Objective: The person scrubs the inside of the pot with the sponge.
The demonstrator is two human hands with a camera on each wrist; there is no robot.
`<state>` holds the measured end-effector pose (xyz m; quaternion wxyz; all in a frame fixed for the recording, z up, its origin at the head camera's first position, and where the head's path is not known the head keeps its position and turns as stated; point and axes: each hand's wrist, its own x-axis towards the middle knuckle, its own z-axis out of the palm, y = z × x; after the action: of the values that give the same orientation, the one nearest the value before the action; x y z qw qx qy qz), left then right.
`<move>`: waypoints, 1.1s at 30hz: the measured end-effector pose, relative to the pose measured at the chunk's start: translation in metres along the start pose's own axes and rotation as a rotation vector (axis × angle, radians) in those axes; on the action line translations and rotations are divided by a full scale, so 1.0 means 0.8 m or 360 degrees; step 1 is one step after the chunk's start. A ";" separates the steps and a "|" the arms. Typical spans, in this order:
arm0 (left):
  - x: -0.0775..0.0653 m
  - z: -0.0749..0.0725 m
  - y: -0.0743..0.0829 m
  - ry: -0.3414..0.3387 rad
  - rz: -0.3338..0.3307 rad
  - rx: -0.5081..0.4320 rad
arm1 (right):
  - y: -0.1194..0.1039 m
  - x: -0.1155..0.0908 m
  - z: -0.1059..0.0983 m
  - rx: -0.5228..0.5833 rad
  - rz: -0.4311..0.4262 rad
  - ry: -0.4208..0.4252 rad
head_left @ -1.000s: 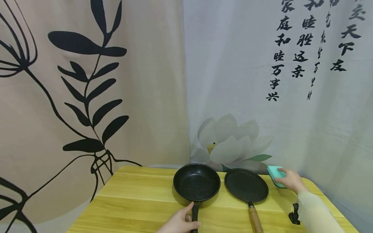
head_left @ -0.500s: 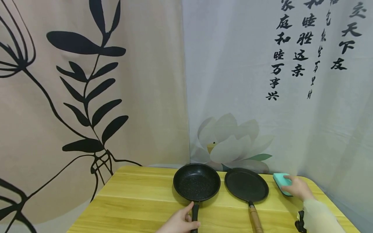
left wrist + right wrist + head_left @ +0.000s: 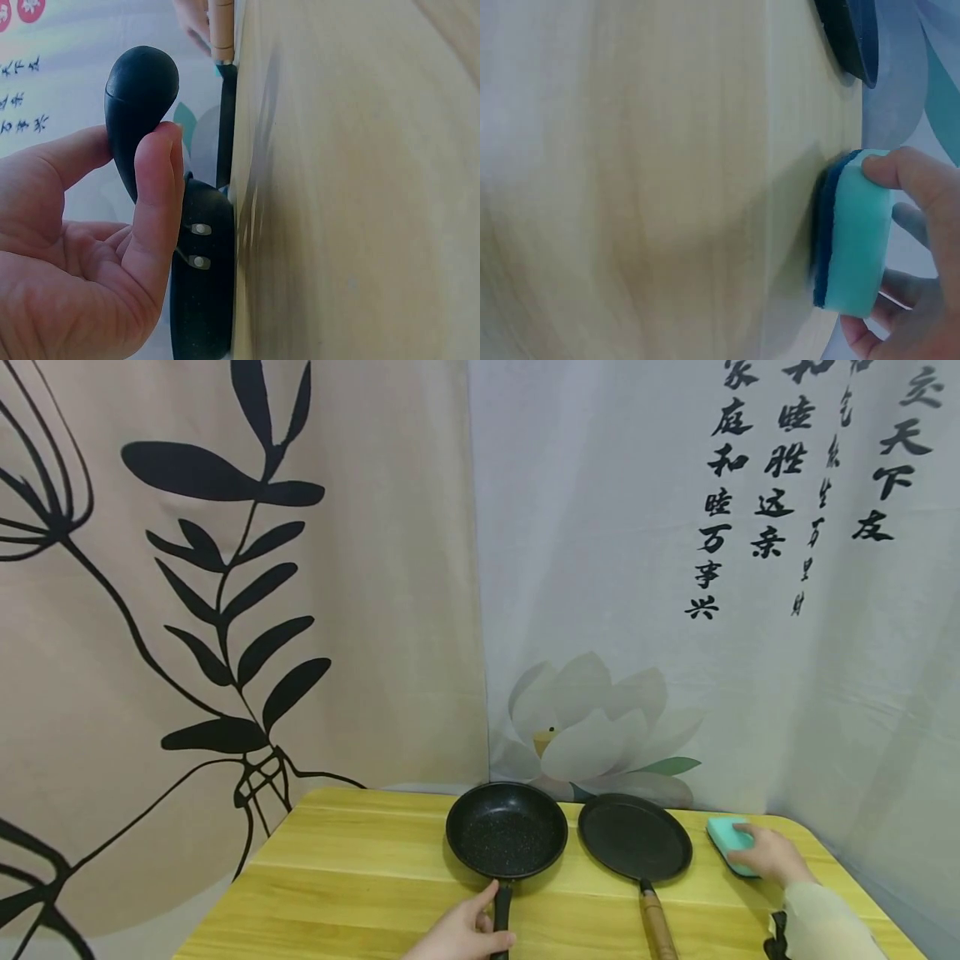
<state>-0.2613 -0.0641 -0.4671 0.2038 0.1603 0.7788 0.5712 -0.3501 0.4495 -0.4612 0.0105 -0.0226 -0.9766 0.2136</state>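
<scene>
My left hand (image 3: pixel 467 932) holds the black handle (image 3: pixel 141 97) of a deep speckled frying pan (image 3: pixel 507 831), thumb on one side and fingers on the other. The pan rests on the table with its bowl facing up. At the table's far right, my right hand (image 3: pixel 774 855) grips a turquoise sponge (image 3: pixel 729 845) between thumb and fingers. In the right wrist view, the sponge's dark blue scouring layer (image 3: pixel 830 232) faces the tabletop and sits close to it. A flat black pan (image 3: pixel 634 837) with a wooden handle (image 3: pixel 657 927) lies between the two hands.
The yellow wooden table (image 3: pixel 337 877) reaches back to a printed curtain (image 3: pixel 405 610) with plants, a lotus and calligraphy. A small black object (image 3: pixel 777 935) shows beside the right sleeve (image 3: pixel 825 918), partly hidden by it.
My right hand has moved right and slightly nearer to me with the sponge, away from the flat pan. The left hand and both pans have stayed in place.
</scene>
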 end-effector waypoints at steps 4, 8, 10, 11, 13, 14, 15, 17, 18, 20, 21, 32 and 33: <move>-0.002 -0.002 -0.001 0.0001 0.0014 0.0019 | 0.000 0.000 0.005 0.0016 0.0019 -0.0047; -0.004 -0.003 0.000 0.0010 0.0007 0.0021 | -0.002 0.000 0.007 0.0031 0.0009 -0.0047; -0.005 -0.004 0.001 0.0012 0.0006 0.0020 | -0.003 0.000 0.007 0.0031 -0.0004 -0.0039; -0.006 -0.004 0.002 0.0012 0.0009 0.0020 | -0.003 0.000 0.008 0.0031 -0.0011 -0.0034; -0.006 -0.004 0.003 0.0010 0.0017 0.0022 | -0.003 0.000 0.008 0.0030 -0.0027 -0.0028; -0.007 -0.004 0.003 0.0006 0.0024 0.0024 | -0.002 0.000 0.008 0.0027 -0.0035 -0.0022; -0.006 -0.004 0.004 0.0000 0.0028 0.0026 | -0.001 -0.001 0.009 0.0028 -0.0044 -0.0016; -0.006 -0.004 0.004 -0.0012 0.0035 0.0030 | 0.002 -0.003 0.012 0.0026 -0.0063 0.0000; -0.006 -0.004 0.004 -0.0019 0.0037 0.0032 | 0.004 -0.003 0.014 0.0026 -0.0069 0.0004; -0.006 -0.004 0.005 -0.0037 0.0027 0.0020 | 0.008 -0.005 0.017 0.0020 -0.0085 0.0023; -0.006 -0.004 0.005 -0.0044 0.0024 0.0016 | 0.010 -0.006 0.019 0.0021 -0.0088 0.0034; -0.009 -0.019 0.014 0.0002 0.0057 0.0117 | 0.012 -0.004 0.017 0.0023 -0.0076 -0.0013; -0.010 -0.024 0.016 0.0022 0.0064 0.0144 | 0.012 -0.003 0.016 0.0023 -0.0082 -0.0017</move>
<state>-0.2635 -0.0800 -0.4485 0.1794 0.1810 0.8019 0.5404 -0.3481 0.4527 -0.4768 0.0109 0.0039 -0.9754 0.2203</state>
